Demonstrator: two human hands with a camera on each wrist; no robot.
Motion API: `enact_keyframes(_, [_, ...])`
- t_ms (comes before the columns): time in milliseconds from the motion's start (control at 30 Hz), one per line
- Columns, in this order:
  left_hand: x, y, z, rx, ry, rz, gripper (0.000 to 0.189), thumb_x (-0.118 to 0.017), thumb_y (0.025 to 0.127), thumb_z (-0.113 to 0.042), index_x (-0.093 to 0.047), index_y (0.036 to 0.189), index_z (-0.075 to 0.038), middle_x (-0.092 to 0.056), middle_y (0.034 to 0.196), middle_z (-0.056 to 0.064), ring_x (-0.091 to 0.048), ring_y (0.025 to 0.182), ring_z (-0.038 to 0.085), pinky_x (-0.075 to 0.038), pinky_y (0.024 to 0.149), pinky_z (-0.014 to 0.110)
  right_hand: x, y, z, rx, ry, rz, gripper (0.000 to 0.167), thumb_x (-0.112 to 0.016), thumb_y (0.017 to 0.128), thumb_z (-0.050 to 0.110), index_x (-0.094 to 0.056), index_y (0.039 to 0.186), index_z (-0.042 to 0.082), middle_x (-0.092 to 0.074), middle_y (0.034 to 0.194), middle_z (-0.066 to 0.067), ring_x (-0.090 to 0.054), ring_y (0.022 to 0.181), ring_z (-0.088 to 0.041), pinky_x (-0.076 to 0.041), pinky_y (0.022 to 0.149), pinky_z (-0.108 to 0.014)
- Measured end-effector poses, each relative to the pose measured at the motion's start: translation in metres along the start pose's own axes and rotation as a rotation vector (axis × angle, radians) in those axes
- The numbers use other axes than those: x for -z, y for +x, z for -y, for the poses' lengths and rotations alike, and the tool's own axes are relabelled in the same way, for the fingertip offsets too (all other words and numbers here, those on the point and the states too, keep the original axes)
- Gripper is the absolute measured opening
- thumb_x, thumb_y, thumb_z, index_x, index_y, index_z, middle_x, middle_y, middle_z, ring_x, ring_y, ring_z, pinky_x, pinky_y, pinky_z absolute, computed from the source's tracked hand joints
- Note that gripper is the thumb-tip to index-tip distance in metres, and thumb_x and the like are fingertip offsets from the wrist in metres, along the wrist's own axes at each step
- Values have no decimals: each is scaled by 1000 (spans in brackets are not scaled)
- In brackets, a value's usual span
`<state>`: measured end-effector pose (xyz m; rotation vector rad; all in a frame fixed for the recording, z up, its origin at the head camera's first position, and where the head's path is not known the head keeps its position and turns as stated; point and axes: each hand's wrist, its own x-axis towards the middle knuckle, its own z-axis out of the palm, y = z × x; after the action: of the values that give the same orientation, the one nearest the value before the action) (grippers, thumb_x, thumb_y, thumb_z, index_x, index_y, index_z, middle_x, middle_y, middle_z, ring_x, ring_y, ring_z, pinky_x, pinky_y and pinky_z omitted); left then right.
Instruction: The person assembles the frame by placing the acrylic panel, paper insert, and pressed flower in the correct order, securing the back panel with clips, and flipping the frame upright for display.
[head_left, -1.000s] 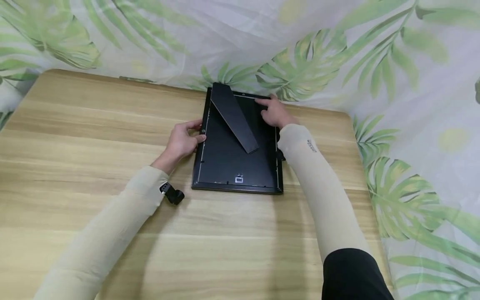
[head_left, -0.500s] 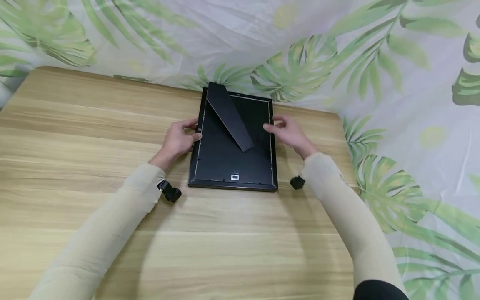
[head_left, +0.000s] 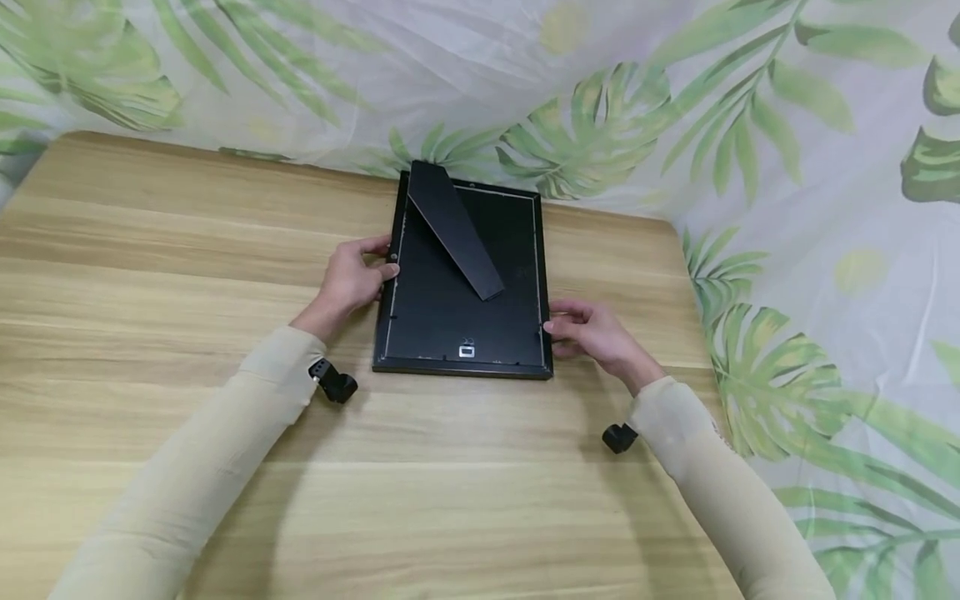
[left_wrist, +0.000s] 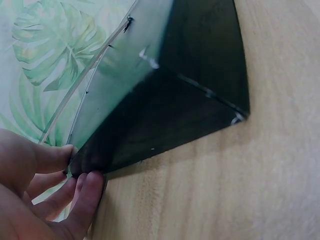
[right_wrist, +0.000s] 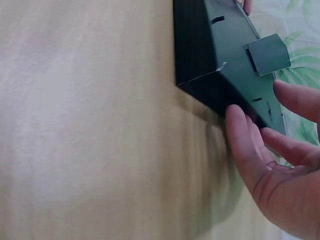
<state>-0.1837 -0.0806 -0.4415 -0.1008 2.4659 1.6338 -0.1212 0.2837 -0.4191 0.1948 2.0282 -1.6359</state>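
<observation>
A black picture frame lies back side up, its easel leg slanting across the backing and reaching past the top edge. My left hand grips its left edge, thumb over the back and fingers along the side, as the left wrist view also shows at the frame's side. On the lower right edge is my right hand, thumb at the rim and fingers against the side. The right wrist view has those fingers touching the side wall. A small metal hanger sits near the bottom edge.
The wood-grain table extends around the frame. Behind it and to the right hangs a white cloth with green leaf print, close to the frame's top edge. Small black cameras are worn on both wrists.
My right hand has left the frame's upper right corner and come down along the right side to the lower right edge. My left hand keeps its hold; the easel leg stays as it was.
</observation>
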Motion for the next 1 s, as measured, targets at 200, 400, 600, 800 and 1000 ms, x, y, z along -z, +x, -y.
enact_keyframes(200, [1,3,-1,-27,-20,-8,53,-65,96,-2,-51,147,-4,-57,131,18,-60,63,12,-55,51,25,1,4,-5,-24,20,-22,50,-65,98,7,-48,145,1,-62,117,-18,-68,93,-25,-57,88,-43])
enact_keyframes(400, [1,3,-2,-26,1,-11,53,-65,96,-3,-51,147,-4,-57,132,18,-61,68,14,-56,54,26,3,11,-7,-52,3,-45,51,-70,95,8,-50,142,1,-61,118,-18,-68,93,-24,-59,83,-41])
enact_keyframes(600, [0,2,-2,-16,-4,-3,53,-65,97,-3,-50,147,-5,-56,133,18,-62,69,13,-57,55,27,1,13,-5,-51,-34,-57,49,-72,94,10,-50,138,2,-59,115,-18,-66,93,-25,-59,82,-42])
enact_keyframes(800, [1,2,-2,5,-15,12,54,-65,97,-5,-49,149,-7,-55,135,18,-63,71,14,-57,55,27,4,17,-5,-56,-21,-42,41,-66,99,10,-51,136,1,-63,109,-16,-65,85,-24,-60,81,-41])
enact_keyframes(1000, [0,1,-1,10,-10,14,54,-65,97,-5,-49,149,-8,-55,135,17,-62,71,15,-56,55,27,7,21,-5,-85,-38,-26,43,-68,97,10,-50,134,0,-63,106,-15,-64,80,-22,-60,78,-41])
